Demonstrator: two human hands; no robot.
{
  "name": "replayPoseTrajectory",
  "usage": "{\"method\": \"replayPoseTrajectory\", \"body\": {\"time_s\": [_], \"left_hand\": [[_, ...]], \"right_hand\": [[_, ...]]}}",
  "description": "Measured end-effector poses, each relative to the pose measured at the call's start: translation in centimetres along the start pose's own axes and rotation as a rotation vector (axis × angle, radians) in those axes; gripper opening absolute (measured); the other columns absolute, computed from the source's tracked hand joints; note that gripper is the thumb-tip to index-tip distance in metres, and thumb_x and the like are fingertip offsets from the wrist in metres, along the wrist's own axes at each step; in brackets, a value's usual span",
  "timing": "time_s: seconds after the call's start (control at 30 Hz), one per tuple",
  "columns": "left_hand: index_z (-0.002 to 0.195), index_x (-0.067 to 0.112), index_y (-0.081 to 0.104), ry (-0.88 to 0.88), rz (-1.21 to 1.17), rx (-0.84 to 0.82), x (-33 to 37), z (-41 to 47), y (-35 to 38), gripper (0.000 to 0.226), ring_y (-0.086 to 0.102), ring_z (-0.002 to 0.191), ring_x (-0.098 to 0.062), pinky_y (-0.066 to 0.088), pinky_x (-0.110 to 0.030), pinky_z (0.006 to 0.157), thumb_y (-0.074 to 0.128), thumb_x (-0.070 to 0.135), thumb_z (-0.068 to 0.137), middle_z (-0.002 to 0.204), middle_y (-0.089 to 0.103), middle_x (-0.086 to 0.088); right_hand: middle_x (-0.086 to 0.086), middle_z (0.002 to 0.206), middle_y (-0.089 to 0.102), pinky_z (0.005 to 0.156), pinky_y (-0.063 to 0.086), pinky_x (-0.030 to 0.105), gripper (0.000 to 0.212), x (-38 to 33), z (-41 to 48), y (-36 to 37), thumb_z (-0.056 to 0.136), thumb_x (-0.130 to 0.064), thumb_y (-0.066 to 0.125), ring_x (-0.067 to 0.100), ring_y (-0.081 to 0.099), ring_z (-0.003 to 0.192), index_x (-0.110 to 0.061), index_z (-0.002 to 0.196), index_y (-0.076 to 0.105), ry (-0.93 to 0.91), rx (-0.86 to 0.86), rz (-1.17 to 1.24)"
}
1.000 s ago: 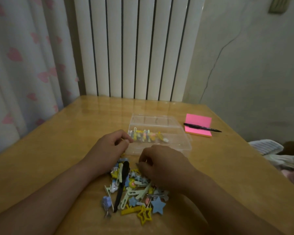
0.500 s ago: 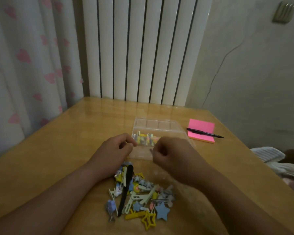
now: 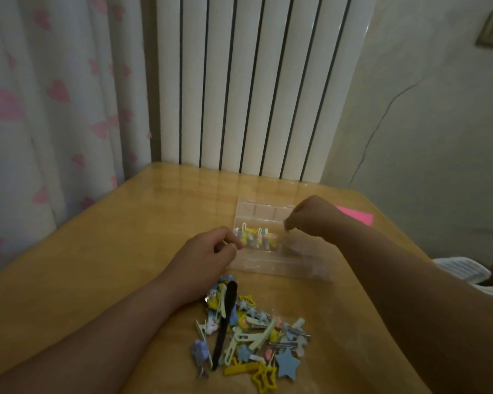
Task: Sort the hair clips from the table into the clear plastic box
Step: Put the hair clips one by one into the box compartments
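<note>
A small hair clip [image 3: 287,225], too blurred to identify, is pinched in the fingertips of the right hand [image 3: 315,216] above the clear plastic box [image 3: 279,265], beside the row of clips [image 3: 255,238] already placed. The left hand [image 3: 208,255] is curled at the box's near-left corner; whether anything is held cannot be told. Release into a compartment is judged next. The unsorted pile [image 3: 248,334] remains on the worktop [image 3: 97,251]; a pink notepad [image 3: 356,218] lies clear behind.
</note>
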State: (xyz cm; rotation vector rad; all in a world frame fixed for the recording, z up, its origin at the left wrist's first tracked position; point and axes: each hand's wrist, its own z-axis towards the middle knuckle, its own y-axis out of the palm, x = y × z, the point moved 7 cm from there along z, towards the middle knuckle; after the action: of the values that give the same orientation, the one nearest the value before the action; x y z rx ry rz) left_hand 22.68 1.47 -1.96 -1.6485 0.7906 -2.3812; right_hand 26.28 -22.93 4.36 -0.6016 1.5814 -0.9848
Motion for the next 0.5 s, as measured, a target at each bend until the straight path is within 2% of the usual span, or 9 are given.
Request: {"method": "replayPoseTrajectory", "body": {"time_s": [0.17,0.23,0.33,0.5], "left_hand": [[0.098,0.032,0.07,0.006,0.004,-0.003,-0.1,0.1,0.0,0.019,0.044,0.054,-0.01,0.038,-0.034,0.059,0.054,0.027,0.108,0.074,0.059,-0.007],[0.098,0.032,0.07,0.008,0.018,-0.001,0.0,0.1,0.0,0.019,0.046,0.056,-0.011,0.039,-0.034,0.06,0.054,0.027,0.107,0.078,0.062,-0.011],[0.098,0.034,0.07,0.006,0.025,0.005,-0.1,0.1,-0.1,0.018,0.049,0.059,-0.011,0.041,-0.033,0.061,0.055,0.029,0.107,0.077,0.062,-0.005],[0.099,0.034,0.071,0.004,0.036,0.013,0.0,0.1,-0.1,0.018,0.053,0.064,-0.01,0.044,-0.033,0.065,0.055,0.029,0.107,0.081,0.063,0.001]], "right_hand": [[0.017,0.102,0.07,0.084,0.061,0.043,0.028,0.1,0.9,1.5,0.082,-0.017,0.084,0.032,0.069,0.093,-0.001,0.102,0.072,0.047,-0.026,-0.086],[0.017,0.103,0.071,0.085,0.062,0.044,0.028,0.7,1.1,1.6,0.082,-0.017,0.084,0.032,0.069,0.092,-0.001,0.102,0.073,0.059,-0.015,-0.078],[0.014,0.101,0.076,0.087,0.063,0.045,0.025,1.5,0.6,1.3,0.085,-0.021,0.083,0.029,0.072,0.088,-0.004,0.102,0.078,0.038,0.035,-0.027],[-0.006,0.095,0.076,0.072,0.055,0.025,0.013,0.8,-5.3,-0.4,0.099,-0.026,0.07,0.004,0.066,0.08,-0.017,0.097,0.079,-0.248,0.277,0.126]]}}
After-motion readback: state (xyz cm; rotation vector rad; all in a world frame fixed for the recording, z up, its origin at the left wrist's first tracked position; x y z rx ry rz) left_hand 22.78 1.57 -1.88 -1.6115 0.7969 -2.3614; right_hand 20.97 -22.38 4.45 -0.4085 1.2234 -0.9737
